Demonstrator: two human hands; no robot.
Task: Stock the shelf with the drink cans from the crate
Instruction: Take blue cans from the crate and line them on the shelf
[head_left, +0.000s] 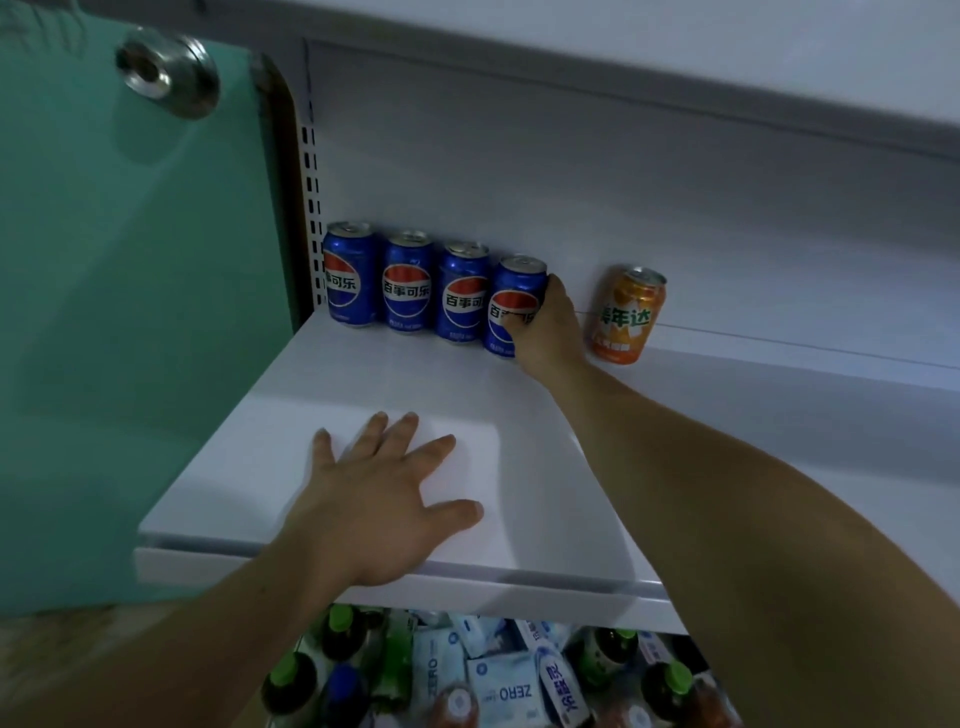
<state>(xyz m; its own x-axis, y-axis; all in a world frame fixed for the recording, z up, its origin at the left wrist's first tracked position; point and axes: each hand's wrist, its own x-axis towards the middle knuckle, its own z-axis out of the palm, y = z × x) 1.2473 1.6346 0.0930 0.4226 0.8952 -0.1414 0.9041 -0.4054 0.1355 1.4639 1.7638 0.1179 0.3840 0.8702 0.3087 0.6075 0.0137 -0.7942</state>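
Clasps rightmost Pepsi can (511, 285) mid-wall with right grip (546, 321); rests left grip (384, 499) spread on shelf (524, 410). Probably full: heavy, rigid, slick.

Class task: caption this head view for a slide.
Right hand grips the fourth blue can; left hand rests flat on the shelf.

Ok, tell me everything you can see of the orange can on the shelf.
The orange can looks like metal, with a silver top, a pull tab and green lettering on an orange body. It stands on its base at the back of the white shelf, by the rear panel, alone to the right of the four blue cans. The right hand, gripping the nearest blue can, is close beside it without holding it.
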